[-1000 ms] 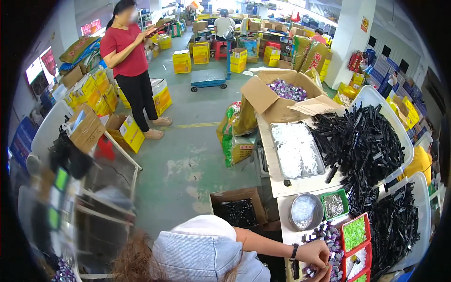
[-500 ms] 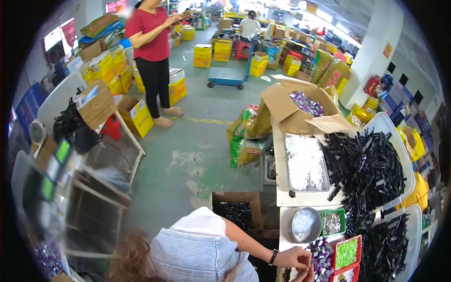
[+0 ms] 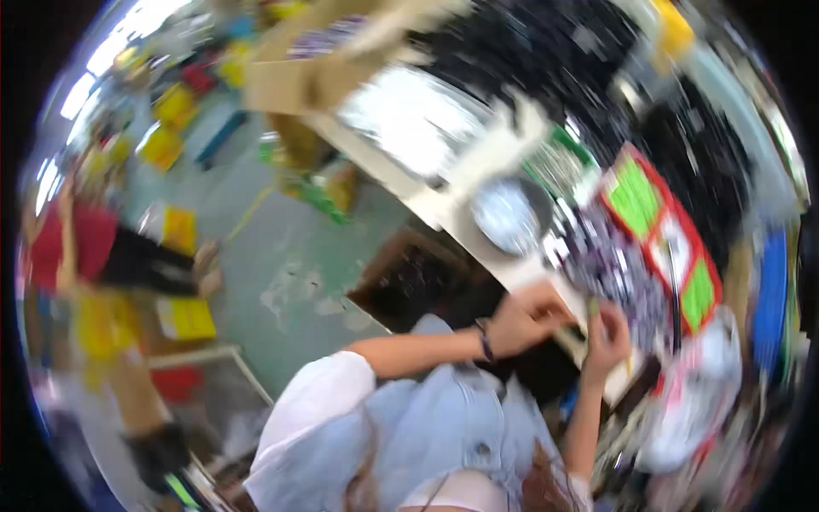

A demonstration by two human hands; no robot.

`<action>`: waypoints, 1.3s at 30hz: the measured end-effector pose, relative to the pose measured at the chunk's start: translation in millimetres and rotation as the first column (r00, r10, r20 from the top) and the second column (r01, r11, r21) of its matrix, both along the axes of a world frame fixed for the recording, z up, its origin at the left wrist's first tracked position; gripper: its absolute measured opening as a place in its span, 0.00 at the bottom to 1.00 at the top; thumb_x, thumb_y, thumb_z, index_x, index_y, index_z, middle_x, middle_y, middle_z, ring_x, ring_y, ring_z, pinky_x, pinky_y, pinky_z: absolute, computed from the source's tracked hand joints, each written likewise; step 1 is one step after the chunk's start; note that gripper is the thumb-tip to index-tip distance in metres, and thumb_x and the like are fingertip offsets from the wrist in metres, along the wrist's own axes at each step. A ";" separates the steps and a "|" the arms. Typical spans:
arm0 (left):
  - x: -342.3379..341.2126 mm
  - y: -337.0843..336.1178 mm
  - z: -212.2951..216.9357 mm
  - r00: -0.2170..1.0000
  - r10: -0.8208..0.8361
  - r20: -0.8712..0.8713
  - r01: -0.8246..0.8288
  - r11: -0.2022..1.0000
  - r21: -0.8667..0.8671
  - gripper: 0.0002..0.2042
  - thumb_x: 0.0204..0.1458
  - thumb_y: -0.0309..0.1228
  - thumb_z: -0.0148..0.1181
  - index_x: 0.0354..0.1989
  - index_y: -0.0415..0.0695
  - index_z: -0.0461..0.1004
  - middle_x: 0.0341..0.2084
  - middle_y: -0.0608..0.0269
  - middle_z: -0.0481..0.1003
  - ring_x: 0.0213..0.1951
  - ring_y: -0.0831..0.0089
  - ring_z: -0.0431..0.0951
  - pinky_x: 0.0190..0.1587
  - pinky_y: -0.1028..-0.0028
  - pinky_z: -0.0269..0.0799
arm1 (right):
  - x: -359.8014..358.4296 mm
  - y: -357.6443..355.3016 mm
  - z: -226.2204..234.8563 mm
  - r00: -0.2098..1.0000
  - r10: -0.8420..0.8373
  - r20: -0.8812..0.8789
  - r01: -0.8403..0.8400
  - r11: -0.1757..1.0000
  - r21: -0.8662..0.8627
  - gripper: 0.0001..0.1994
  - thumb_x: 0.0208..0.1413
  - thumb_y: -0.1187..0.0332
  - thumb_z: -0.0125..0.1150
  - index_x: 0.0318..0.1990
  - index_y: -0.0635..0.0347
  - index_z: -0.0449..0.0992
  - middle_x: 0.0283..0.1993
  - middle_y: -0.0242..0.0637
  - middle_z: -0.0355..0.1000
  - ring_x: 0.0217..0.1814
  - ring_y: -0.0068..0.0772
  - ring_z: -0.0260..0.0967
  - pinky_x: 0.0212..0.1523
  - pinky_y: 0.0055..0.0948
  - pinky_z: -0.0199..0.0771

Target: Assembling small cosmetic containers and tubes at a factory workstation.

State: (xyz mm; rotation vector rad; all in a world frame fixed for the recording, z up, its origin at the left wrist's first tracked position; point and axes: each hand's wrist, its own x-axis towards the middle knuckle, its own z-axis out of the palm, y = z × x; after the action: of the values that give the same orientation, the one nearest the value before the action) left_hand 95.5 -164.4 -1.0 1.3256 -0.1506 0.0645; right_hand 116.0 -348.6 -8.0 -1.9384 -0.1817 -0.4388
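Note:
Both hands are close together over the table's near edge, smeared by motion. My left hand [image 3: 527, 319], with a dark band at its wrist, has its fingers drawn together; whatever they hold is hidden. Beside it, my right hand [image 3: 607, 336] is pinched, with a faint greenish spot at its fingertips too blurred to name. Just beyond them lies a heap of small purple and silver pieces [image 3: 610, 269]. A red divided tray [image 3: 659, 224] with bright green pieces stands to its right. Left of the heap is a round metal bowl [image 3: 539, 207] with clear or whitish contents.
A green tray [image 3: 589, 151] of small metal parts stands behind the bowl. Farther back are a tray of shiny silvery parts [image 3: 414, 119], dark parts piled in bins [image 3: 529, 43] and a cardboard carton [image 3: 281, 85]. An open box [image 3: 409, 271] stands below the table; a person in red [image 3: 72, 247] is far left.
My view has swung right toward the table and is now blurred. My right hand has come fully into view beside my left. The person in red now appears at the far left.

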 end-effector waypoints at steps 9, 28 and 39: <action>-2.8 5.6 -31.9 0.806 -0.051 0.590 -0.261 0.863 0.432 0.08 0.41 0.21 0.68 0.31 0.42 0.77 0.36 0.60 0.76 0.40 0.62 0.77 0.43 0.64 0.72 | -11.4 -8.0 0.6 1.000 0.006 0.028 0.004 0.936 -0.352 0.06 0.46 0.82 0.62 0.33 0.64 0.75 0.33 0.40 0.73 0.34 0.39 0.73 0.39 0.30 0.73; 24.1 -6.6 -75.9 0.594 -0.217 0.774 -0.175 0.905 0.388 0.08 0.58 0.29 0.52 0.26 0.43 0.69 0.29 0.60 0.73 0.41 0.57 0.74 0.45 0.61 0.69 | -9.1 -1.6 -32.9 0.970 0.102 0.220 0.020 0.870 -0.493 0.05 0.49 0.74 0.62 0.33 0.65 0.75 0.30 0.44 0.70 0.34 0.44 0.68 0.35 0.36 0.69; 31.7 14.1 -48.3 0.643 -0.413 0.645 -0.139 0.765 0.628 0.12 0.47 0.26 0.62 0.41 0.41 0.73 0.44 0.59 0.74 0.51 0.59 0.72 0.52 0.62 0.69 | -7.2 10.6 -3.4 0.988 0.085 0.132 -0.017 0.893 -0.450 0.04 0.43 0.77 0.64 0.29 0.60 0.76 0.29 0.39 0.72 0.33 0.41 0.70 0.35 0.34 0.68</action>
State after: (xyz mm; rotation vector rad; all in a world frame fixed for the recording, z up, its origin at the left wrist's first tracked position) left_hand 127.2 -150.3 -49.3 1.8988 -1.1075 0.4812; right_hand 108.8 -337.9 -11.4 -2.3471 -0.4644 -0.5417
